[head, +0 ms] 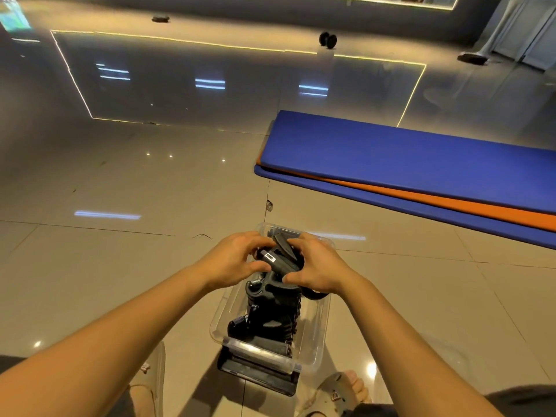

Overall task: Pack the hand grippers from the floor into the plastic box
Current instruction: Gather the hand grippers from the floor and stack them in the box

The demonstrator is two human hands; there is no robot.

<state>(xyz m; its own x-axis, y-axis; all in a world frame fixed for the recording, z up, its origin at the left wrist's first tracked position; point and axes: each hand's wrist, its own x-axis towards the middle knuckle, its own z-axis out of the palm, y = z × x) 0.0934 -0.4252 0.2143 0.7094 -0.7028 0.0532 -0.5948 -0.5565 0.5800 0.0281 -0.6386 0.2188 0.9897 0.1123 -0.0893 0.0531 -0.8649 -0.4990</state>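
Observation:
A clear plastic box (319,335) stands on the tiled floor between my feet. Several black hand grippers (267,314) with metal springs lie piled inside it. My left hand (233,261) and my right hand (316,263) are both closed around one black hand gripper (278,260) held just above the pile at the box's far end. A small white label shows on its handle. The box's far rim is partly hidden behind my hands.
A dark lid or tray (258,374) lies under the box's near end. Blue and orange mats (406,173) are stacked on the floor to the right. A black dumbbell (328,40) and flat dark objects (472,58) sit far off. My sandalled feet (340,392) flank the box.

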